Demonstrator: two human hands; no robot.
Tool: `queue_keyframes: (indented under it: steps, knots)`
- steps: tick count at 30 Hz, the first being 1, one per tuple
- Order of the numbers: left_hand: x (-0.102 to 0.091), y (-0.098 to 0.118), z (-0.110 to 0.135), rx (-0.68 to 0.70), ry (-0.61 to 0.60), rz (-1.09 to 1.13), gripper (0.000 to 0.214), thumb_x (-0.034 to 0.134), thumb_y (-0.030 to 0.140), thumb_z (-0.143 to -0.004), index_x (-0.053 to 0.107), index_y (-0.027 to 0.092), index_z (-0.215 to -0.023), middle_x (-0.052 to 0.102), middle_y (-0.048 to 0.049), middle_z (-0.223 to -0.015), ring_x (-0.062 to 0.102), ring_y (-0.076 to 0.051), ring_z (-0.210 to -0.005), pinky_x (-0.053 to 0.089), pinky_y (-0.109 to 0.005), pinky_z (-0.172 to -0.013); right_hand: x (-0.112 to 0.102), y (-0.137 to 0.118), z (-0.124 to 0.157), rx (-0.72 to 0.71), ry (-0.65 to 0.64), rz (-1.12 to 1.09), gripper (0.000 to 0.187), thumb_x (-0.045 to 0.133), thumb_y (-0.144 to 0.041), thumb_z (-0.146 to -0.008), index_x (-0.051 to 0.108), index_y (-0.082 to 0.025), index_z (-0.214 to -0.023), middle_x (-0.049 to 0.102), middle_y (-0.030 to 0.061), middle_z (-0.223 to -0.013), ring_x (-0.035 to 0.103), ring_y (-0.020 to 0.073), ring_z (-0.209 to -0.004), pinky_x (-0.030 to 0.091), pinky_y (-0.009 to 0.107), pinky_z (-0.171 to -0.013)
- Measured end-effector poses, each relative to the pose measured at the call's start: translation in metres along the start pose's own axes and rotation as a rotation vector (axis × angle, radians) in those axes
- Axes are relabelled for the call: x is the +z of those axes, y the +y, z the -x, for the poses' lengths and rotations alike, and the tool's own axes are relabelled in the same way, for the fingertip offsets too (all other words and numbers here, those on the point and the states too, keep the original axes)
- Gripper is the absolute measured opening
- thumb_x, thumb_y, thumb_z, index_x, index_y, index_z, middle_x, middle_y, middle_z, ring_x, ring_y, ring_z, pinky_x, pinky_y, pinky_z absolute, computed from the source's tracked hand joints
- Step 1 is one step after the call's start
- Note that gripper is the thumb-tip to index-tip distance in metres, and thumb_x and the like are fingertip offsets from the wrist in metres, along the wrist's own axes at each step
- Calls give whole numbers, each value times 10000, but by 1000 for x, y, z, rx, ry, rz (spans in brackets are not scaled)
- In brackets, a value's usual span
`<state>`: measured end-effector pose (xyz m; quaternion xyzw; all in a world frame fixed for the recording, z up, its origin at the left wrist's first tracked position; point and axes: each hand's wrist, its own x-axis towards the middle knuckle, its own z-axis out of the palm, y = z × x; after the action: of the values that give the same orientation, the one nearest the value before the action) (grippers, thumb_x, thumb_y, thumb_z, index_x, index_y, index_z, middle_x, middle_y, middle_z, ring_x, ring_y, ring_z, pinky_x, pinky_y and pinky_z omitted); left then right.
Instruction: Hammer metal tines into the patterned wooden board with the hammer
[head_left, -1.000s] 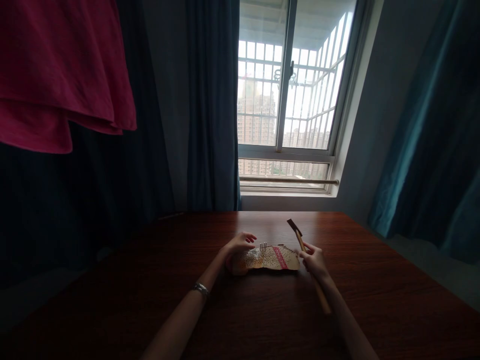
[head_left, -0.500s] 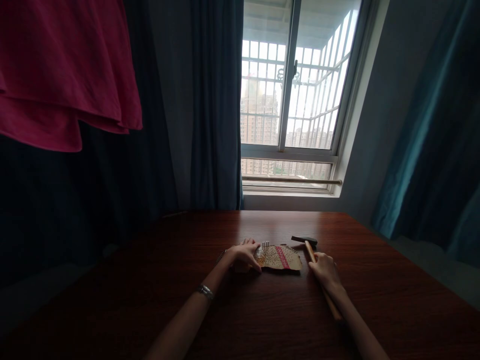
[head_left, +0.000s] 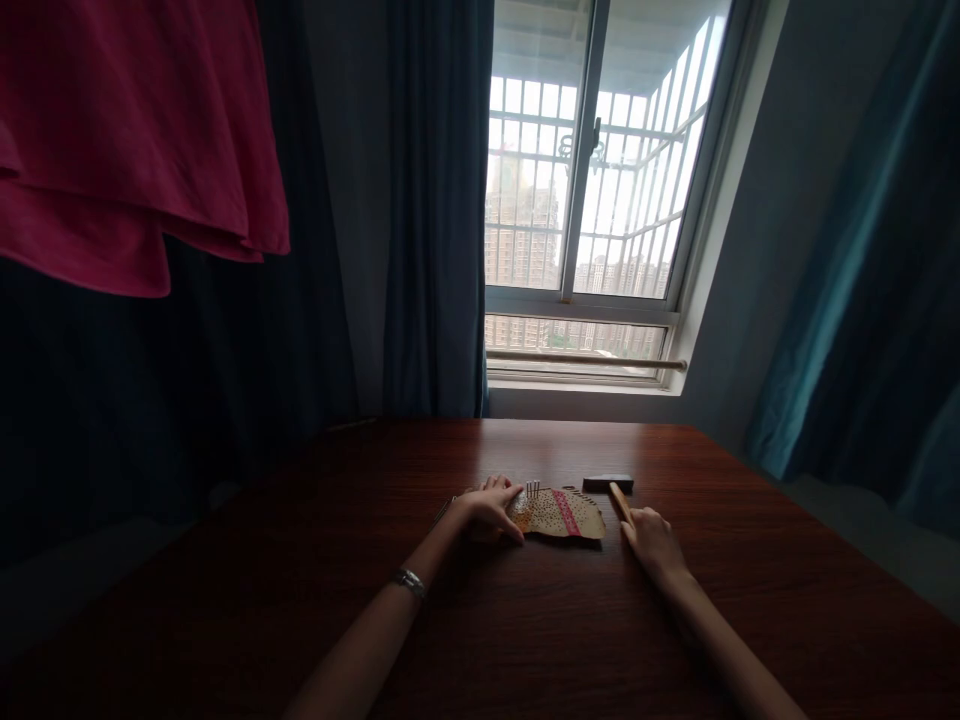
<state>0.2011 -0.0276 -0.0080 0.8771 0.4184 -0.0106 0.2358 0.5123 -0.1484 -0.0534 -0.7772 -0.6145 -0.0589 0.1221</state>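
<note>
A flat tan board (head_left: 561,513) with many small dots and a pink stripe lies on the dark wooden table (head_left: 525,620). A few thin metal nails (head_left: 532,489) stand up from its far left part. My left hand (head_left: 489,509) rests on the board's left end, fingers curled over it. A hammer lies on the table to the right of the board, its dark head (head_left: 608,483) flat and its wooden handle (head_left: 621,503) running back under my right hand (head_left: 651,541), which lies over the handle.
A window (head_left: 592,200) with bars lies beyond the table's far edge, with dark blue curtains (head_left: 431,210) on both sides. Red cloth (head_left: 127,140) hangs at the upper left. A bracelet (head_left: 409,581) is on my left wrist.
The hammer, raised with its head in the air a second ago, has come down and now lies flat on the table. My left hand has settled onto the board's left end.
</note>
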Motion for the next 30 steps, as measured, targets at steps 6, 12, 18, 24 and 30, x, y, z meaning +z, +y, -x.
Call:
queue_keyframes:
  steps: [6, 12, 18, 24, 30]
  knots:
    - [1, 1, 5, -8, 18, 7, 1163, 738, 657, -369, 297, 327, -1393, 287, -112, -1412, 237, -425, -1273, 196, -550, -1031, 0, 1, 2, -5, -7, -19, 228, 454, -263, -876, 649, -146, -890, 628, 121, -900, 615, 208, -850, 417, 273, -732]
    - [2, 2, 6, -15, 9, 5, 1185, 726, 686, -363, 279, 331, -1400, 257, -105, -1429, 200, -432, -1295, 173, -539, -1046, -1, 1, 5, -3, 7, -45, 243, 441, -268, -878, 647, -156, -938, 614, 113, -902, 600, 197, -840, 413, 265, -744]
    - [4, -11, -4, -4, 18, 113, 1177, 755, 640, -381, 281, 290, -1400, 249, -117, -1455, 155, -405, -1335, 170, -494, -1069, -3, 1, 6, 0, 24, -70, 250, 427, -254, -874, 654, -164, -928, 610, 113, -910, 594, 191, -836, 408, 260, -747]
    - [12, -15, -19, 55, 356, 468, 703, 673, 501, -627, 511, 139, -1208, 588, -124, -1134, 563, -247, -1037, 442, -307, -863, -2, 2, 6, 20, 25, -95, 237, 439, -246, -863, 648, -164, -939, 609, 115, -908, 589, 192, -841, 406, 256, -746]
    - [28, -1, -37, 88, 579, 419, 292, 642, 333, -661, 667, 143, -882, 679, -72, -900, 618, -207, -868, 466, -283, -778, 6, 6, 1, 60, -2, -77, 223, 444, -234, -852, 628, -151, -947, 617, 119, -920, 591, 208, -843, 404, 270, -746]
